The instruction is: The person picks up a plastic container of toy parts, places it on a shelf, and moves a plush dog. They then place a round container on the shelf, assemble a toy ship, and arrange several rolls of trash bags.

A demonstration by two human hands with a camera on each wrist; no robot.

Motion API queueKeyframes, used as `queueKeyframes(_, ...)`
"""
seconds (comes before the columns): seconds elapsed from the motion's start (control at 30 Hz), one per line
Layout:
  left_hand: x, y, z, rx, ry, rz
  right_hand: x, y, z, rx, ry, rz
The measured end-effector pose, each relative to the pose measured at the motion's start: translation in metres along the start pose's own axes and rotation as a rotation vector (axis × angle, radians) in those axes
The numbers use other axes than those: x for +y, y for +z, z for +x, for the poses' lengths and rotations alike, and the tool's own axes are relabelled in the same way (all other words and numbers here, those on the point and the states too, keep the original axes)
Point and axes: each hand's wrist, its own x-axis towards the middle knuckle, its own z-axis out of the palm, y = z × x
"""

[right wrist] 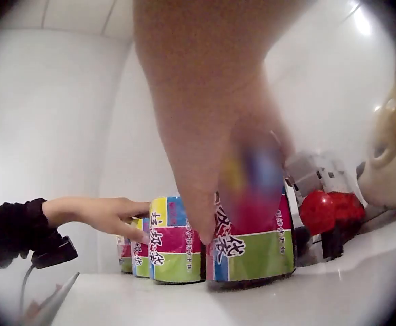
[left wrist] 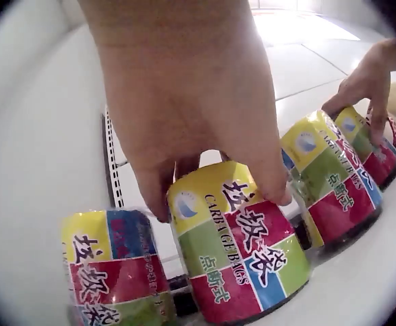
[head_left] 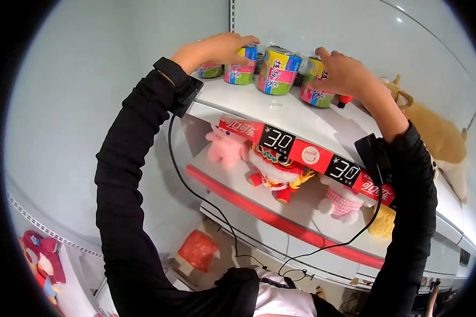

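Observation:
Rolls of garbage bags in bright checked wrappers stand in a row on the white shelf (head_left: 269,108). My left hand (head_left: 222,50) grips the second roll (left wrist: 238,251) from above, thumb on one side and fingers on the other. To its left stands another roll (left wrist: 116,268). At the right end of the row, my right hand (head_left: 346,74) holds a roll (head_left: 316,95) between thumb and fingers. Between the two held rolls, a roll (head_left: 279,71) stands upright with no hand on it. In the right wrist view, the right hand hides the top of its roll.
A small red item (right wrist: 323,212) sits just right of the right-hand roll. Farther right lies a tan plush animal (head_left: 433,121). Price strips (head_left: 307,153) line the shelf front, above a lower shelf holding plush toys (head_left: 227,148). A cable (head_left: 195,195) hangs between the wrists.

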Motion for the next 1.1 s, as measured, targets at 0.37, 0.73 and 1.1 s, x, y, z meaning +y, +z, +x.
queueKeyframes(0.37, -0.012, 0.006, 0.008, 0.057, 0.032, -0.039, 0.0, -0.001, 0.0, -0.021, 0.014, 0.017)
queueKeyframes(0.73, 0.035, -0.029, -0.001, 0.176, 0.125, 0.225, 0.003, 0.005, -0.002, 0.06, 0.006, 0.073)
queueKeyframes(1.1, 0.149, -0.035, -0.093, 0.615, 0.343, 0.04, 0.002, -0.034, -0.091, 0.339, -0.19, 0.312)
